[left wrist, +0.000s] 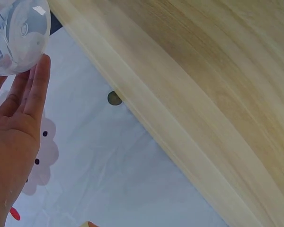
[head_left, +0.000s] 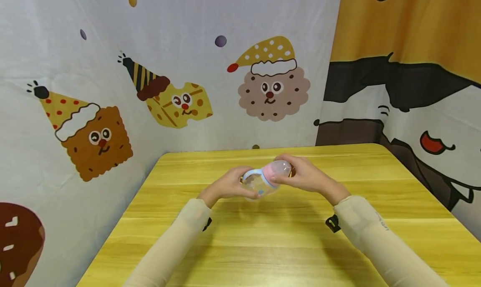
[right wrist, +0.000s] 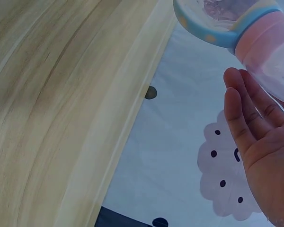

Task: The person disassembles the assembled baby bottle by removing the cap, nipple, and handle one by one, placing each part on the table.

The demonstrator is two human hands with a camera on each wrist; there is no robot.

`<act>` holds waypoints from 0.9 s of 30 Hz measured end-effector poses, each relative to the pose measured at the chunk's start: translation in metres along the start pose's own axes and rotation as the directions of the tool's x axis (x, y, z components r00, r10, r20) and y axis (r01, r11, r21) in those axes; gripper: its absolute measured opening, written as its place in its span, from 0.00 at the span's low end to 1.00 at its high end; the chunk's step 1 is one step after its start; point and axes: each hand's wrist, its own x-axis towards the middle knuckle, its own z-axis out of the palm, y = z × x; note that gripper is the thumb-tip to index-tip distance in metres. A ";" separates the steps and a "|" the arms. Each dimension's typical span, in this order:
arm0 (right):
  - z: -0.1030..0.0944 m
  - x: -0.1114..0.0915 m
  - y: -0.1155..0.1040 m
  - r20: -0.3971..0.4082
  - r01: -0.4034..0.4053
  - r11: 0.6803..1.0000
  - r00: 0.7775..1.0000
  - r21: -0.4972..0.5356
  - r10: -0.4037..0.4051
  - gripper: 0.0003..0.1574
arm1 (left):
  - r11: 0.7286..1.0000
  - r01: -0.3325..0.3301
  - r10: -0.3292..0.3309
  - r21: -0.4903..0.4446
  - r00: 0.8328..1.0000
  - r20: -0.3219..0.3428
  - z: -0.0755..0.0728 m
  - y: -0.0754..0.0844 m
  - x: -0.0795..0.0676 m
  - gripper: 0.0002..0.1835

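Observation:
A baby bottle (head_left: 266,177) is held tilted above the table, its capped end up and to the right. It has a clear body, a pink collar (right wrist: 261,40), a clear domed cap and a pale blue handle (right wrist: 206,33). My left hand (head_left: 231,183) grips the body near its base, thumb along the near side. At the other end my right hand (head_left: 305,174) holds the collar and cap between thumb and fingers. In the left wrist view the bottle's rounded clear base (left wrist: 31,35) rests against the fingers.
The wooden table (head_left: 263,245) spreads below both hands, its far edge against a white cloth (head_left: 225,132) printed with cartoon snacks. A patterned curtain (head_left: 406,40) hangs at the right. Black straps (head_left: 332,223) show at the wrists.

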 end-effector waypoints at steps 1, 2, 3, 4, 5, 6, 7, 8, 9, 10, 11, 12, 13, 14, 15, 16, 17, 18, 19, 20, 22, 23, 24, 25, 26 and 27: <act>0.000 0.000 0.000 0.000 0.001 1.000 1.000 0.003 -0.001 0.32 | 1.000 -0.001 0.001 0.000 1.000 0.002 0.000 0.000 0.000 0.26; 0.001 0.000 0.001 0.001 0.002 1.000 1.000 0.005 -0.002 0.31 | 1.000 -0.002 0.002 -0.003 1.000 0.002 0.000 0.001 0.000 0.26; 0.001 0.000 0.001 0.002 0.002 1.000 1.000 0.006 -0.002 0.31 | 1.000 -0.004 0.004 -0.004 1.000 0.003 0.000 0.001 0.000 0.26; 0.001 0.000 0.002 0.000 0.002 1.000 1.000 0.006 -0.002 0.31 | 1.000 -0.004 0.004 -0.003 1.000 0.002 0.000 0.002 0.000 0.26; 0.002 0.000 0.002 -0.001 0.003 1.000 1.000 0.008 -0.003 0.30 | 1.000 -0.007 0.007 -0.003 1.000 0.002 0.000 0.002 0.000 0.26; 0.002 0.000 0.003 -0.005 0.003 1.000 1.000 0.009 -0.003 0.30 | 1.000 -0.005 0.005 -0.003 1.000 0.003 0.001 0.002 0.000 0.26; 0.002 0.000 0.003 -0.008 0.002 1.000 1.000 0.011 -0.001 0.30 | 1.000 -0.003 0.003 -0.003 1.000 0.003 0.001 0.003 0.000 0.27; 0.001 0.000 0.004 -0.011 0.000 1.000 1.000 0.016 0.000 0.30 | 1.000 -0.002 0.002 -0.003 1.000 0.003 0.001 0.003 0.000 0.27; 0.001 0.000 0.004 -0.016 -0.001 1.000 1.000 0.022 0.002 0.30 | 1.000 0.000 0.000 -0.003 1.000 0.003 0.001 0.003 0.000 0.28; 0.001 0.000 0.005 -0.022 -0.001 1.000 1.000 0.027 0.001 0.30 | 1.000 0.003 -0.003 -0.002 1.000 0.002 0.001 0.003 0.000 0.30; 0.001 0.000 0.005 -0.027 -0.001 0.999 1.000 0.033 0.002 0.29 | 1.000 0.007 -0.007 -0.001 1.000 0.001 0.002 0.003 0.000 0.31; 0.000 0.000 0.006 -0.031 -0.002 0.999 1.000 0.036 0.003 0.29 | 1.000 0.014 -0.014 0.000 1.000 -0.002 0.002 0.002 0.000 0.32; 0.000 0.000 0.007 -0.033 0.000 0.999 0.999 0.040 0.002 0.29 | 1.000 0.018 -0.018 0.002 1.000 -0.006 0.002 0.002 0.000 0.34; 0.000 0.000 0.008 -0.035 0.001 0.999 0.999 0.043 0.000 0.28 | 1.000 0.022 -0.022 0.003 1.000 -0.009 0.003 0.002 0.001 0.35; 0.000 0.000 0.008 -0.036 0.003 0.999 0.999 0.044 -0.001 0.28 | 1.000 0.031 -0.031 0.004 0.999 -0.011 0.003 0.002 0.001 0.36; 0.000 0.000 0.009 -0.035 0.004 0.999 0.999 0.046 -0.002 0.27 | 0.999 0.036 -0.036 0.001 0.999 -0.012 0.003 0.002 0.001 0.37; 0.000 0.000 0.009 -0.035 0.004 0.999 0.999 0.046 -0.002 0.27 | 0.999 0.043 -0.043 -0.002 0.999 -0.011 0.003 0.002 0.001 0.37; 0.000 0.000 0.009 -0.034 0.005 0.999 0.999 0.046 -0.004 0.27 | 0.999 0.049 -0.049 -0.006 0.999 -0.010 0.003 0.002 0.001 0.37; 0.000 0.000 0.009 -0.032 0.007 0.999 0.999 0.048 -0.005 0.26 | 0.999 0.052 -0.052 -0.011 0.999 -0.007 0.003 0.003 0.001 0.38; 0.000 0.000 0.009 -0.031 0.008 0.999 1.000 0.051 -0.007 0.26 | 0.998 0.053 -0.054 -0.018 0.999 -0.003 0.004 0.003 0.001 0.38; 0.000 -0.001 0.008 -0.027 0.014 0.998 1.000 0.055 -0.013 0.26 | 0.998 0.043 -0.043 -0.035 0.999 0.006 0.004 0.003 0.002 0.39; 0.000 -0.001 0.008 -0.024 0.017 0.998 1.000 0.058 -0.016 0.25 | 0.999 0.034 -0.033 -0.042 0.999 0.012 0.004 0.003 0.002 0.39; 0.000 -0.001 0.007 -0.021 0.021 0.998 1.000 0.065 -0.020 0.25 | 0.999 0.024 -0.023 -0.048 1.000 0.020 0.005 0.002 0.002 0.39; 0.000 -0.002 0.007 -0.016 0.024 0.997 1.000 0.074 -0.023 0.25 | 0.998 0.011 -0.010 -0.054 1.000 0.029 0.005 0.002 0.003 0.38; 0.000 -0.002 0.007 -0.011 0.028 0.996 1.000 0.082 -0.027 0.25 | 0.998 0.000 0.002 -0.059 0.999 0.038 0.005 0.001 0.003 0.37; -0.001 -0.002 0.008 -0.005 0.033 0.995 0.999 0.091 -0.032 0.24 | 0.998 -0.010 0.013 -0.063 0.999 0.046 0.005 0.000 0.004 0.36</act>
